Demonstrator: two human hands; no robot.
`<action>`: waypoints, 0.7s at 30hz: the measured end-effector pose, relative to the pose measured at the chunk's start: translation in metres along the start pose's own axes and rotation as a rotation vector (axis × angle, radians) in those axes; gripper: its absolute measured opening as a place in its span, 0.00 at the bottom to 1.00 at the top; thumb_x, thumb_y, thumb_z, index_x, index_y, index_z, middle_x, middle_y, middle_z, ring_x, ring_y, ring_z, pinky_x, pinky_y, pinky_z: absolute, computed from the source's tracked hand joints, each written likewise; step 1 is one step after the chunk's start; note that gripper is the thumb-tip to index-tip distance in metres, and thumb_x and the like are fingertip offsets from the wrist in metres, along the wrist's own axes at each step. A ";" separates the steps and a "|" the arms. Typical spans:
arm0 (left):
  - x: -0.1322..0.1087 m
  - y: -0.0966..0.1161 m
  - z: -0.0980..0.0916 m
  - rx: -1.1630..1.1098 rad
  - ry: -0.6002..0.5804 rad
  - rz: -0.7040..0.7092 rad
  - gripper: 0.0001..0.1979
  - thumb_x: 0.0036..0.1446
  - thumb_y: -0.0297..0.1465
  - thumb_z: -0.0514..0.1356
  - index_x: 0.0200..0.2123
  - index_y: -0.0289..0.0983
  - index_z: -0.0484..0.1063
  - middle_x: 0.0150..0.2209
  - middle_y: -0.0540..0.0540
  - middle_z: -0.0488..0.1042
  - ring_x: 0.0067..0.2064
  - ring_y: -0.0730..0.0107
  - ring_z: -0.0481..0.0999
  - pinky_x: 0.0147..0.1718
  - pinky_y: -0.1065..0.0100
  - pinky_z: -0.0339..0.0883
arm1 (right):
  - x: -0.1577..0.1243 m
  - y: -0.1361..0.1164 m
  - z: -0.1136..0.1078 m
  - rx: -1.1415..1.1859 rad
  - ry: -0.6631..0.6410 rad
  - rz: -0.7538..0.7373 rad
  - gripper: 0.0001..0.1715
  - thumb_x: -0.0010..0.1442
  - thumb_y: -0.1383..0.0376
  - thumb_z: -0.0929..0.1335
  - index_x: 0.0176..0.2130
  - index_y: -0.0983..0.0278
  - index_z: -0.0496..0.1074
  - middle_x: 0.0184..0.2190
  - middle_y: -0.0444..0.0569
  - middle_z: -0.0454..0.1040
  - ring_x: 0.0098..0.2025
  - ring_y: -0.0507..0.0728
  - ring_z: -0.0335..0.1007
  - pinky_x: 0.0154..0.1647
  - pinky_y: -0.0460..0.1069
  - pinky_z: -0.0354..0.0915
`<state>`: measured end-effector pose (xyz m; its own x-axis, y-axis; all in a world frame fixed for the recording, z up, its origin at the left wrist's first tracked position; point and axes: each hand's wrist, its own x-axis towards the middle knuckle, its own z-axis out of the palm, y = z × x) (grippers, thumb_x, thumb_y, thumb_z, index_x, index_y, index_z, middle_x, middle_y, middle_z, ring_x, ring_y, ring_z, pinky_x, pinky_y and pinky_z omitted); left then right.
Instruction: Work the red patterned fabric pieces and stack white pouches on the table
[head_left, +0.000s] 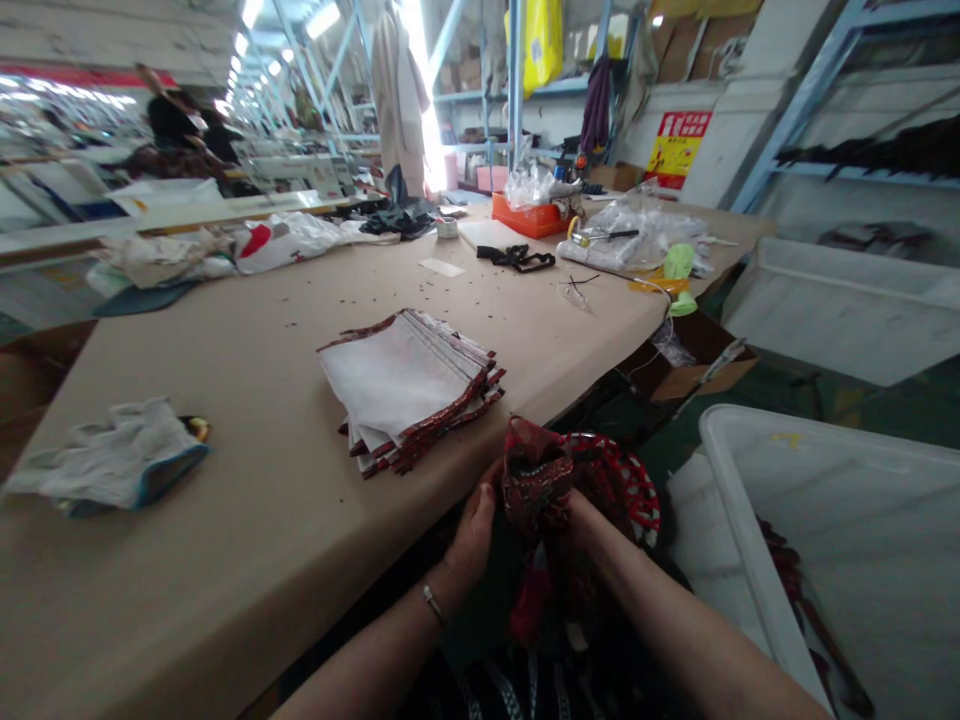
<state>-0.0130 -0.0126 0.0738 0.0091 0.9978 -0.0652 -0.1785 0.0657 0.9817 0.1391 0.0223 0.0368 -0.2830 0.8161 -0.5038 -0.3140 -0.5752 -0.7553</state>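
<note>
Just off the table's front edge, my left hand [474,522] is closed on the left side of a dark red patterned cloth [536,475]. My right hand [576,512] is at the cloth's right side, its fingers hidden in or behind the fabric. The cloth hangs down below both hands, with its top bunched. Behind it is a round red and white patterned item [637,490]. On the table, left of the cloth, lies a stack of white pieces with dark red edges [405,385].
A work glove [112,455] lies on the table [247,400] at left. Farther back are black straps [516,258], an orange box [525,215] and clear plastic bags [637,235]. A white bin [832,450] stands at right. People are at the far left.
</note>
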 end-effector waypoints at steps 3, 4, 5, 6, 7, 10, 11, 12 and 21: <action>-0.001 0.033 0.003 0.167 0.030 0.289 0.29 0.51 0.44 0.61 0.54 0.36 0.68 0.54 0.41 0.73 0.56 0.56 0.69 0.57 0.60 0.60 | -0.010 -0.015 0.003 0.035 -0.002 0.050 0.10 0.49 0.60 0.68 0.22 0.63 0.69 0.17 0.47 0.72 0.24 0.55 0.71 0.27 0.48 0.68; 0.000 0.041 0.006 0.194 0.083 0.305 0.24 0.51 0.41 0.62 0.50 0.36 0.71 0.49 0.43 0.76 0.51 0.58 0.73 0.54 0.61 0.64 | -0.012 -0.019 0.005 0.045 -0.006 0.056 0.09 0.49 0.61 0.68 0.23 0.64 0.70 0.19 0.48 0.73 0.24 0.55 0.71 0.28 0.48 0.68; 0.002 0.047 0.008 0.206 0.144 0.297 0.20 0.51 0.39 0.63 0.45 0.36 0.74 0.43 0.45 0.78 0.46 0.60 0.75 0.50 0.63 0.66 | -0.013 -0.022 0.006 0.055 -0.007 0.057 0.08 0.49 0.61 0.68 0.25 0.64 0.71 0.21 0.48 0.75 0.25 0.55 0.72 0.29 0.48 0.68; 0.005 0.049 0.009 0.199 0.205 0.281 0.15 0.52 0.38 0.62 0.41 0.36 0.76 0.39 0.46 0.79 0.42 0.62 0.76 0.47 0.64 0.68 | -0.013 -0.023 0.005 0.062 -0.002 0.053 0.08 0.49 0.61 0.68 0.26 0.64 0.71 0.22 0.48 0.75 0.26 0.54 0.72 0.30 0.48 0.69; 0.006 0.048 0.009 0.175 0.249 0.256 0.13 0.52 0.38 0.62 0.38 0.35 0.77 0.37 0.47 0.79 0.40 0.63 0.76 0.46 0.64 0.69 | -0.011 -0.022 0.003 0.064 0.011 0.047 0.09 0.50 0.60 0.69 0.27 0.64 0.72 0.23 0.47 0.76 0.26 0.54 0.72 0.31 0.48 0.69; 0.004 0.026 0.000 0.071 0.288 0.127 0.15 0.50 0.38 0.63 0.37 0.34 0.78 0.38 0.46 0.80 0.41 0.62 0.76 0.46 0.62 0.69 | -0.004 -0.009 -0.013 0.029 0.103 0.044 0.11 0.52 0.59 0.68 0.30 0.64 0.72 0.23 0.47 0.76 0.26 0.54 0.72 0.31 0.49 0.69; 0.000 0.015 -0.006 0.049 0.299 0.072 0.16 0.49 0.39 0.64 0.37 0.34 0.78 0.39 0.45 0.80 0.41 0.61 0.76 0.46 0.61 0.69 | -0.002 -0.002 -0.020 0.004 0.141 0.050 0.11 0.53 0.58 0.68 0.30 0.64 0.72 0.23 0.47 0.76 0.26 0.55 0.72 0.31 0.50 0.69; -0.005 0.005 -0.012 0.037 0.316 0.018 0.17 0.47 0.40 0.65 0.37 0.33 0.78 0.39 0.44 0.80 0.40 0.60 0.77 0.46 0.60 0.69 | -0.001 0.005 -0.027 -0.027 0.177 0.055 0.12 0.53 0.57 0.67 0.31 0.64 0.72 0.23 0.48 0.76 0.26 0.56 0.73 0.30 0.52 0.69; -0.018 0.052 -0.023 0.216 0.133 0.131 0.10 0.47 0.37 0.65 0.28 0.35 0.79 0.27 0.50 0.78 0.31 0.68 0.74 0.35 0.69 0.69 | -0.031 -0.015 -0.017 -0.339 -0.018 -0.490 0.34 0.48 0.52 0.73 0.53 0.59 0.69 0.54 0.47 0.72 0.57 0.59 0.65 0.59 0.52 0.60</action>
<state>-0.0455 -0.0267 0.1217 -0.1318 0.9897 0.0560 0.0444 -0.0506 0.9977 0.1683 0.0068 0.0563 -0.1943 0.9793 -0.0575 -0.1057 -0.0792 -0.9912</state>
